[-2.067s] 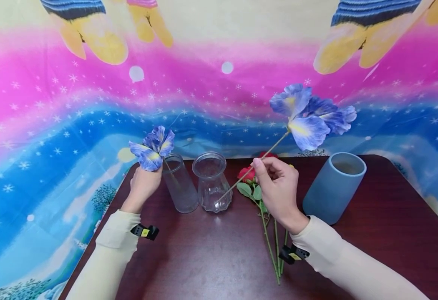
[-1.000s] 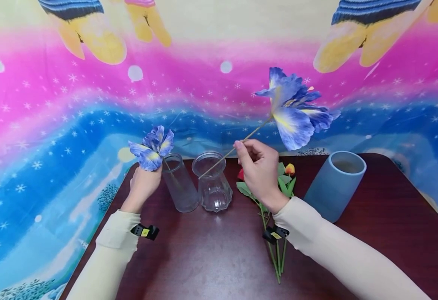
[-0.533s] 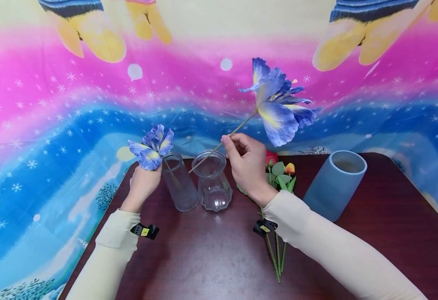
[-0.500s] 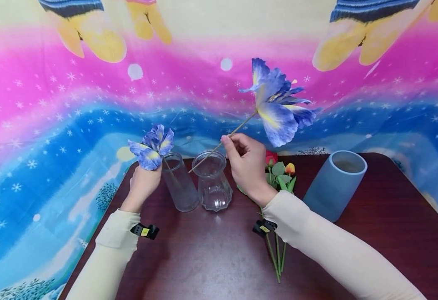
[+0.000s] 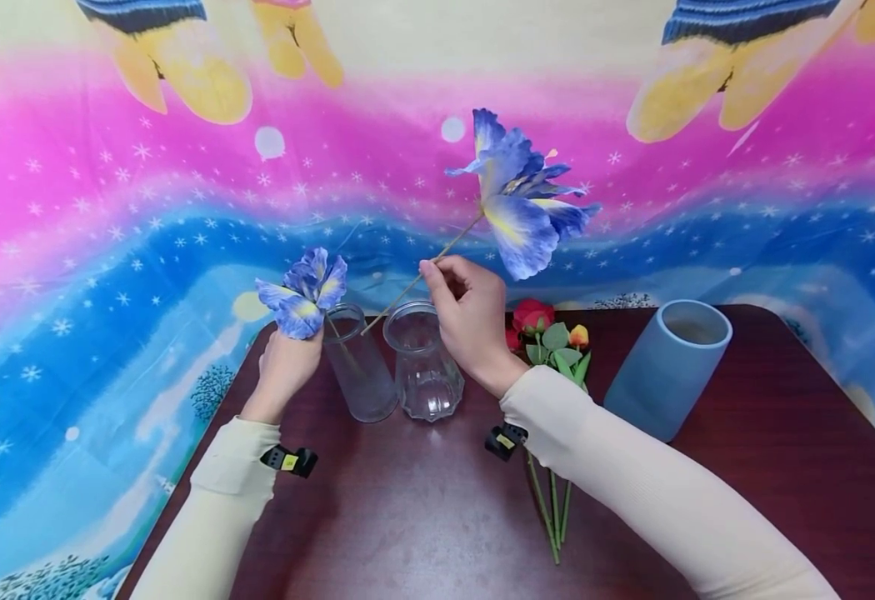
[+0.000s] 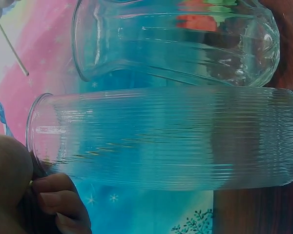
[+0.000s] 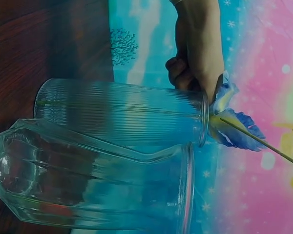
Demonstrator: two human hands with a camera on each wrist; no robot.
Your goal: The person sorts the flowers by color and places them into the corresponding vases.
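Note:
In the head view my right hand (image 5: 471, 312) pinches the thin stem of a blue artificial iris (image 5: 520, 196) between thumb and fingers. Its bloom leans up to the right, and the stem's lower end hangs near the mouth of a ribbed glass vase (image 5: 366, 383). A second blue iris (image 5: 304, 293) stands in that vase, its stem inside. My left hand (image 5: 292, 367) holds the ribbed vase at its rim, just under this bloom; curled fingers (image 6: 61, 200) show there in the left wrist view. The thumb's contact is hidden. A faceted clear vase (image 7: 112, 180) stands beside it.
Red roses (image 5: 533, 315) and a yellow-orange tulip (image 5: 578, 336) lie on the dark wooden table (image 5: 377, 517), partly behind my right arm. To the right stands a tall blue vase (image 5: 670, 367). A printed cloth (image 5: 407, 167) hangs behind the table.
My right hand has moved left and upward with its iris, bringing the stem end from the faceted vase across to the ribbed vase's mouth. The left hand stays in place.

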